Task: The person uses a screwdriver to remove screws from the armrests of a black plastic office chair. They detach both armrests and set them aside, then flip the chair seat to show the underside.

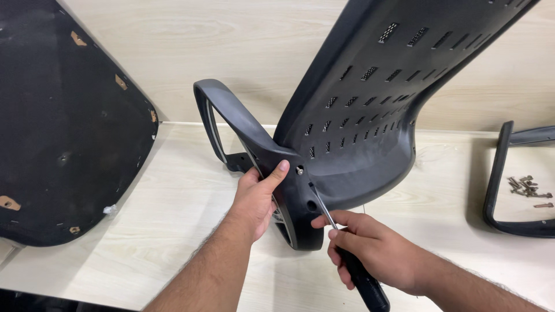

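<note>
Left hand [257, 199] clamps the armrest [248, 133]; right hand [370, 248] grips a screwdriver [347, 248], its tip just below the armrest's screw [300, 170]. Fastening underway; tip needs seating squarely.

A black seat cushion [63, 127] leans upturned at the left; a second armrest [509, 185] and loose screws [529, 188] lie on the counter [173, 231].

- A furniture assembly workshop: office chair parts lie spread over a pale wooden table [173, 219].
- Left of the fingers, a seat cushion [63, 115]; far right, a spare armrest [509, 190] and loose screws [529, 188].
</note>
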